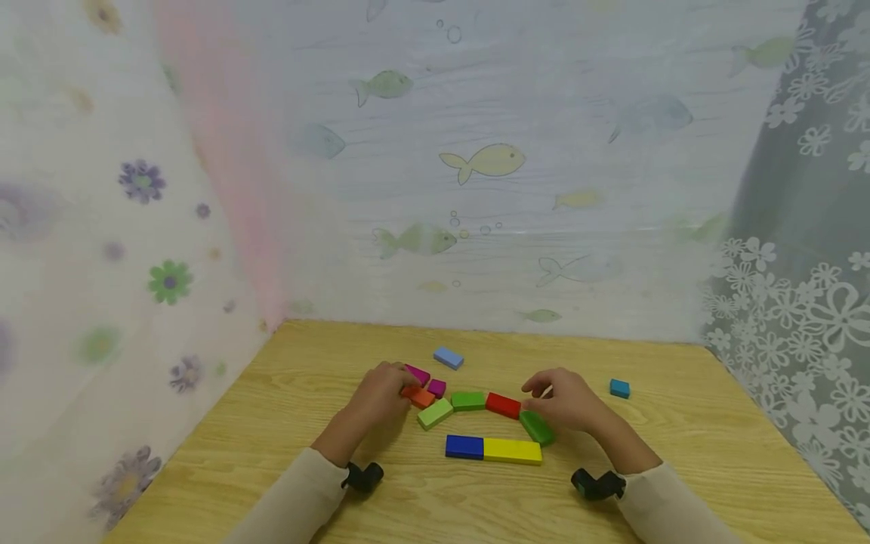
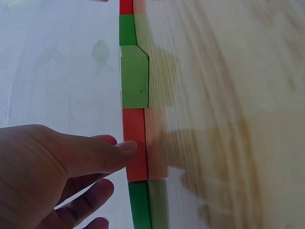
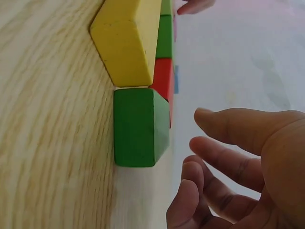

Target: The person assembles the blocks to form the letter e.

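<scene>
Toy blocks form a curved row on the table. At its left end my left hand [image 1: 382, 389] pinches an orange block [image 1: 423, 397], thumb on the near face and a finger behind, as the left wrist view shows. Beyond this block stands a green block [image 2: 140, 205], hidden by the hand in the head view. Rightward come a light green block [image 1: 435, 413], a green block [image 1: 468, 401], a red block [image 1: 503, 405] and a dark green block [image 3: 138, 126]. Beside that last one, my right hand [image 1: 564, 397] holds nothing, its fingers loosely bent and apart from it.
In front of the curve, a blue block [image 1: 464, 446] and a yellow block [image 1: 513, 451] lie end to end. Behind it are two magenta blocks [image 1: 437, 388] and a light blue block [image 1: 448, 357]. A small blue block [image 1: 619, 388] sits right of my right hand. Patterned curtains [image 1: 489, 272] border the table.
</scene>
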Demonstrator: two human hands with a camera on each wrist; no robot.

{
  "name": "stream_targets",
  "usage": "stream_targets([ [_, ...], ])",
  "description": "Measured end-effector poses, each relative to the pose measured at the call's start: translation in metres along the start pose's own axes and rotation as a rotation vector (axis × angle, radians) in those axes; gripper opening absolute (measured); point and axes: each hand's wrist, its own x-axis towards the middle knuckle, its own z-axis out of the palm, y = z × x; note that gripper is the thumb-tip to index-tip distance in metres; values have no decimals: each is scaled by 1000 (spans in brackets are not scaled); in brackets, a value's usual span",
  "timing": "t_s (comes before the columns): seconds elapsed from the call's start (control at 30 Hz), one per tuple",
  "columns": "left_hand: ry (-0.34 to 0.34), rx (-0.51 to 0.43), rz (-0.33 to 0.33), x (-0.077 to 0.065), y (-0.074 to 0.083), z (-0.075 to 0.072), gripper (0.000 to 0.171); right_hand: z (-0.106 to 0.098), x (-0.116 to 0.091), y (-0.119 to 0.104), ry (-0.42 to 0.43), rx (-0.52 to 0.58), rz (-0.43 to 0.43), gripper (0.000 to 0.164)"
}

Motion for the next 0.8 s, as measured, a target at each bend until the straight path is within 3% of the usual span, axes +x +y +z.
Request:
stream_targets([
  [0.2, -7, 5, 21, 1, -1, 3, 19, 0, -9, 7, -3, 40, 27, 22],
  [0.5, -15, 31, -13, 0, 1, 2, 17, -1, -15, 12, -58, 86, 20, 27],
  [0.8, -28, 42, -39, 0, 1, 3, 17, 2, -16, 12, -58, 83, 63, 28],
])
